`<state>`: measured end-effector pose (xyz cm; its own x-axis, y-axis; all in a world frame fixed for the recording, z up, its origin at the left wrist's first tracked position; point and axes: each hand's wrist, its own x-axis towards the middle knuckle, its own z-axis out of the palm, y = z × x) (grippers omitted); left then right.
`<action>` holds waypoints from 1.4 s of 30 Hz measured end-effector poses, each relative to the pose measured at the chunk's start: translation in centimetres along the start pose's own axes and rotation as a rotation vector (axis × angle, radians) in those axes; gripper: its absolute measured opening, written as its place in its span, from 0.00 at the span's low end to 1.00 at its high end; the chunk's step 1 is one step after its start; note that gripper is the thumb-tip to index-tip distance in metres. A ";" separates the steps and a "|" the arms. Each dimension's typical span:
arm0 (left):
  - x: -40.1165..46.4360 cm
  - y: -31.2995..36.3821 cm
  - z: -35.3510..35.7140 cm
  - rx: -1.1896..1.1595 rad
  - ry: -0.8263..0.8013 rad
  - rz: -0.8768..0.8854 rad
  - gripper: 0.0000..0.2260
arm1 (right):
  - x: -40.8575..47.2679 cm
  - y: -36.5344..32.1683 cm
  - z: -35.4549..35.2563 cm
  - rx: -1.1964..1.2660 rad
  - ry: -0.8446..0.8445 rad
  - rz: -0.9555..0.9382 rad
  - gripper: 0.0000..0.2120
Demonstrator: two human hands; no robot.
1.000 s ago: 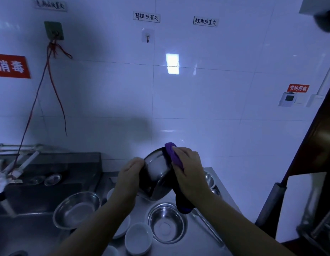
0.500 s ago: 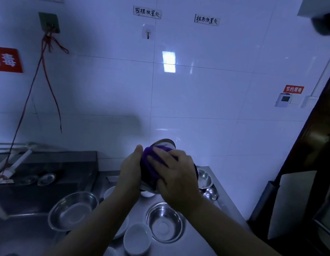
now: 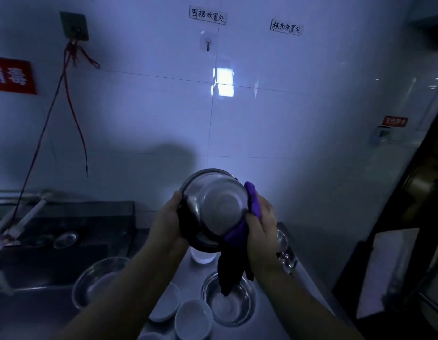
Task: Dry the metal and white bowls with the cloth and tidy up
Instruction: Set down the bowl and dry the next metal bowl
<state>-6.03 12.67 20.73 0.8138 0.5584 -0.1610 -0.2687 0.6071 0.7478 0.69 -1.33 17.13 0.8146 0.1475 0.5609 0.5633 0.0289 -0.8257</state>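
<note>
Because its outer wall is being dried, the metal bowl [image 3: 214, 207] is held up above the worktop [image 3: 267, 322], base turned toward the camera, the left hand [image 3: 167, 220] clasping its left side while the right hand [image 3: 260, 229] presses the purple cloth [image 3: 238, 238] to its right.

Held metal bowl [image 3: 214, 207] above counter [image 3: 269, 315], cloth [image 3: 237, 241] at its right, sink [image 3: 41, 278] left, tiled wall [image 3: 262, 119] behind

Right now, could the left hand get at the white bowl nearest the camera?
Probably not yet: the left hand grips the metal bowl. Nothing covers the white bowl on the counter below it.
</note>
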 end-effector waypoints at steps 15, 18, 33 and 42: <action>3.1 -0.2 -0.7 -0.004 0.121 -0.171 0.21 | -0.2 2.6 3.8 -0.841 -0.221 -0.912 0.16; 4.3 -0.8 0.3 0.003 0.149 -0.175 0.21 | 1.1 5.3 1.4 -0.821 -0.198 -1.061 0.15; 5.5 -12.9 9.7 0.192 0.226 -0.031 0.12 | 13.8 9.2 -7.9 -0.536 -0.562 -0.631 0.16; 3.2 -15.4 11.4 -0.092 0.271 -0.115 0.18 | 9.9 13.2 -11.6 -0.457 -0.622 -0.911 0.20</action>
<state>6.62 -1.33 16.04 0.6777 0.6059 -0.4167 -0.2384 0.7171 0.6549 17.79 -10.94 12.49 -0.0459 0.7122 0.7005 0.9989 0.0355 0.0293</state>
